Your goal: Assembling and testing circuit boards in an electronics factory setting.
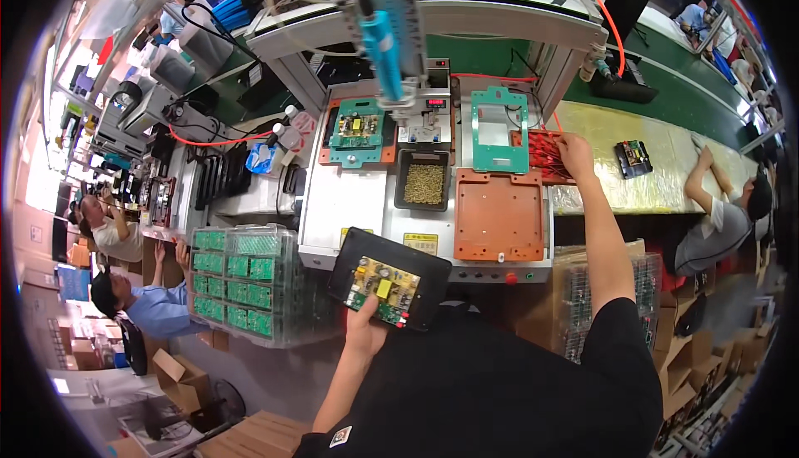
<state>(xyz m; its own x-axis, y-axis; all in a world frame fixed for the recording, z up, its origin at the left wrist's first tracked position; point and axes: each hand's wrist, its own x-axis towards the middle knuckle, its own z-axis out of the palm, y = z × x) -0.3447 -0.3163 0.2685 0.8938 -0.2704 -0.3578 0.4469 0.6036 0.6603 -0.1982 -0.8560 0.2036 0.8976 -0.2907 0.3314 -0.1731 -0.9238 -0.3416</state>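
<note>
In front of my body, my left hand grips a black plastic housing by its near edge, with the thumb over a circuit board. That board carries yellow and dark parts and lies on the housing, which is tilted. My right arm stretches out to the far right, where my right hand is closed at a tray of red wires, fingertips among them. Beside the wires stands a teal fixture frame, hinged to an orange plate.
A teal electric screwdriver hangs over the machine. Beneath it are a fixture holding another board and a black bin of small brass-coloured screws. Stacked clear trays of green boards stand left. A co-worker sits right, near another housing.
</note>
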